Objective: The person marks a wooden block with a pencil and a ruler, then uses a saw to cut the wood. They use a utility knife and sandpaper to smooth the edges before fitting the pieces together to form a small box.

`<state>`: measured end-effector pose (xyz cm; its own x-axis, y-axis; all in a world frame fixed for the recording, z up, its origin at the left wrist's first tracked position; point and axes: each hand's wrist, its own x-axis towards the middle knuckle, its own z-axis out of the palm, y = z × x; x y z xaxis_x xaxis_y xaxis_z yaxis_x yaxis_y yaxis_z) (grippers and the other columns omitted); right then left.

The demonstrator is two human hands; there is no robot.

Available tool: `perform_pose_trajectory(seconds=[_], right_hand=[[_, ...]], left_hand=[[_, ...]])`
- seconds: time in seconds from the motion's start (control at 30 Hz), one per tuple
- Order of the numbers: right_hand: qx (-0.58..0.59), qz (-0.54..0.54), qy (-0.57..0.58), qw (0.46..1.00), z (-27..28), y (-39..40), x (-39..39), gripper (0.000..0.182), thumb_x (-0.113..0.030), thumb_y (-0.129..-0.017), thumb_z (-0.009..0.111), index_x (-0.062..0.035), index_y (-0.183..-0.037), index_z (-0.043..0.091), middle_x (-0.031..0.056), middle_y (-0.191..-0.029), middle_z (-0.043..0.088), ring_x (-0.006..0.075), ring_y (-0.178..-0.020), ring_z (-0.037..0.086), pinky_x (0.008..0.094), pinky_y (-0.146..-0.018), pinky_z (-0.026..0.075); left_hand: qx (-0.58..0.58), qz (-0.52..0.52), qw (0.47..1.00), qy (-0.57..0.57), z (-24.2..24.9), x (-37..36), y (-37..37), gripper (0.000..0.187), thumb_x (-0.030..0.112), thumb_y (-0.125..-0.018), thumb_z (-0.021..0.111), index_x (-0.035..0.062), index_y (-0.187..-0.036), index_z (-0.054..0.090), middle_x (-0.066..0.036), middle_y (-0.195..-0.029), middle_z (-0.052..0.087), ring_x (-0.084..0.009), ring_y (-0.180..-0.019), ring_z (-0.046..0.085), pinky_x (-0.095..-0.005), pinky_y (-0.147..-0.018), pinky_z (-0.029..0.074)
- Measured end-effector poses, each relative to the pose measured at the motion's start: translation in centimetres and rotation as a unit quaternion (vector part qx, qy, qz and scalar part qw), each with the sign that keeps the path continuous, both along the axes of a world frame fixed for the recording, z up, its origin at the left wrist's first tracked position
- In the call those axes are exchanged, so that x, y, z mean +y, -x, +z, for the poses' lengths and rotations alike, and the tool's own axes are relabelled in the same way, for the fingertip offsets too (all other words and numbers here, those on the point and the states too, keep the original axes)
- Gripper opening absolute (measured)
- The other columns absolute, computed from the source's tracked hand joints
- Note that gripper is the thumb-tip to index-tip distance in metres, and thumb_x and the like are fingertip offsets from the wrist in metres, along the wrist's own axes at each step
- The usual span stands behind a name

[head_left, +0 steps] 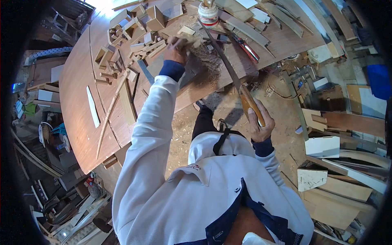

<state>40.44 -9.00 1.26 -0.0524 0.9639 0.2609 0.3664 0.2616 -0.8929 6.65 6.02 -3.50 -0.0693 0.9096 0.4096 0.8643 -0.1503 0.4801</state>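
1. The handsaw [234,76] slants across the near edge of the worktop [75,122]. Its blade is over the wood, and its brown handle sticks out past the edge, above the floor [179,141].
2. The right hand [261,127] is wrapped around the saw's handle, fingers closed.
3. The left hand [177,49] is over the worktop, in from the near edge. It is blurry, so I cannot tell if it is spread or pinching something.
4. Sawdust [210,61] lies between the left hand and the saw blade.
5. The saw's tip is just beside a white jar [208,18] with sticks in it, near the far edge. I cannot tell if they touch.
6. A red and black tool [247,50] lies right of the blade, close to the near edge.
7. Left of the left hand, lots of small wood pieces [141,45] sit in a messy bunch, reaching toward the far edge.
8. A thin white strip [93,107] lies nearer the left edge. A long, bendy wood strip [107,122] runs down toward the near left corner.
9. Off the worktop, past its right side, are piles of boards [335,183].
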Motion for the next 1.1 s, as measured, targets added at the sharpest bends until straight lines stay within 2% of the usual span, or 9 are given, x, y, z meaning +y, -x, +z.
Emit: perform_pose_trajectory(seconds=[0.07, 0.17, 0.37, 0.57, 0.67, 0.83, 0.93, 1.03, 1.1], right_hand=[[0.005, 0.0, -0.002, 1.0, -0.1, -0.1, 0.0, 0.035, -0.01, -0.087, 0.062, 0.0013, -0.12, 0.058, 0.0198, -0.099, 0.067, 0.0233, -0.086, 0.068, 0.0306, -0.072, 0.052], [-0.001, -0.003, 0.012, 1.0, 0.2, -0.3, -0.3, 0.035, -0.009, -0.087, 0.062, 0.0012, -0.119, 0.058, 0.019, -0.099, 0.068, 0.0229, -0.086, 0.068, 0.0304, -0.072, 0.052], [0.02, -0.01, 0.07, 0.997, 0.3, -0.3, -0.5, 0.033, -0.008, -0.086, 0.062, 0.0043, -0.116, 0.06, 0.0181, -0.104, 0.066, 0.0211, -0.093, 0.065, 0.0295, -0.08, 0.05], [0.006, -0.001, 0.053, 0.999, 0.6, -0.3, -0.4, 0.032, -0.007, -0.086, 0.062, 0.0038, -0.116, 0.06, 0.0171, -0.104, 0.067, 0.0205, -0.093, 0.065, 0.0296, -0.08, 0.051], [0.004, 0.002, 0.049, 0.999, 0.5, -0.3, -0.4, 0.032, -0.007, -0.086, 0.062, 0.003, -0.116, 0.06, 0.0167, -0.104, 0.067, 0.0201, -0.092, 0.065, 0.0296, -0.079, 0.051], [-0.005, 0.008, -0.003, 1.0, -0.4, -0.3, -0.6, 0.036, -0.012, -0.086, 0.064, 0.0027, -0.119, 0.058, 0.0197, -0.099, 0.067, 0.0211, -0.082, 0.068, 0.0302, -0.069, 0.053], [-0.007, 0.019, 0.016, 1.0, 0.0, -0.3, -0.8, 0.037, -0.012, -0.085, 0.065, 0.0037, -0.118, 0.058, 0.02, -0.099, 0.067, 0.0205, -0.084, 0.068, 0.0303, -0.07, 0.053], [0.003, 0.03, 0.055, 0.998, 0.8, -0.1, -1.0, 0.036, -0.011, -0.085, 0.065, 0.0039, -0.118, 0.058, 0.02, -0.099, 0.067, 0.0206, -0.085, 0.067, 0.0304, -0.072, 0.053], [0.006, 0.033, 0.054, 0.998, 0.3, -0.1, -1.1, 0.036, -0.011, -0.085, 0.065, 0.0038, -0.118, 0.058, 0.0197, -0.099, 0.067, 0.0204, -0.085, 0.067, 0.0304, -0.074, 0.053]], left_hand=[[0.032, -0.007, 0.999, -0.021, -1.8, -1.2, -0.2, 0.017, 0.012, -0.078, 0.062, 0.0135, -0.095, 0.065, -0.011, -0.101, 0.06, -0.0326, -0.093, 0.059, -0.0398, -0.075, 0.051], [0.033, -0.025, 0.998, -0.047, -3.2, -3.9, -1.3, 0.013, 0.013, -0.081, 0.059, 0.0151, -0.092, 0.066, -0.01, -0.1, 0.061, -0.0319, -0.091, 0.061, -0.0405, -0.072, 0.052], [0.014, -0.029, 0.997, -0.071, -4.4, -5.6, -2.0, 0.02, 0.01, -0.077, 0.064, 0.0124, -0.097, 0.065, -0.01, -0.101, 0.06, -0.0329, -0.09, 0.06, -0.0401, -0.072, 0.052], [-0.041, 0.021, 0.993, -0.111, -0.4, -4.1, -2.6, 0.022, 0.009, -0.08, 0.062, 0.0104, -0.102, 0.064, -0.014, -0.097, 0.063, -0.0328, -0.084, 0.063, -0.0389, -0.071, 0.051], [-0.205, 0.117, 0.969, 0.074, 0.3, -1.8, -1.3, 0.042, 0.016, -0.078, 0.068, 0.0016, -0.115, 0.055, -0.019, -0.088, 0.066, -0.032, -0.087, 0.065, -0.0385, -0.072, 0.05], [-0.111, 0.221, 0.956, 0.158, -1.5, 0.2, 0.1, 0.051, 0.021, -0.077, 0.07, 0.0001, -0.119, 0.05, -0.021, -0.088, 0.066, -0.0375, -0.086, 0.063, -0.0417, -0.08, 0.05], [0.008, 0.205, 0.95, 0.236, -1.8, -0.3, 0.6, 0.053, 0.028, -0.078, 0.068, 0.0013, -0.119, 0.05, -0.024, -0.103, 0.062, -0.0391, -0.098, 0.06, -0.0446, -0.086, 0.047], [0.066, 0.169, 0.97, 0.161, -2.0, -1.4, 1.5, 0.056, 0.037, -0.073, 0.072, 0.0024, -0.113, 0.057, -0.022, -0.118, 0.057, -0.0383, -0.11, 0.053, -0.0443, -0.09, 0.045], [0.058, -0.017, 0.991, 0.122, -2.7, -1.6, 3.0, 0.061, 0.041, -0.073, 0.071, 0.0057, -0.12, 0.055, -0.022, -0.134, 0.044, -0.039, -0.127, 0.039, -0.0443, -0.1, 0.038]])
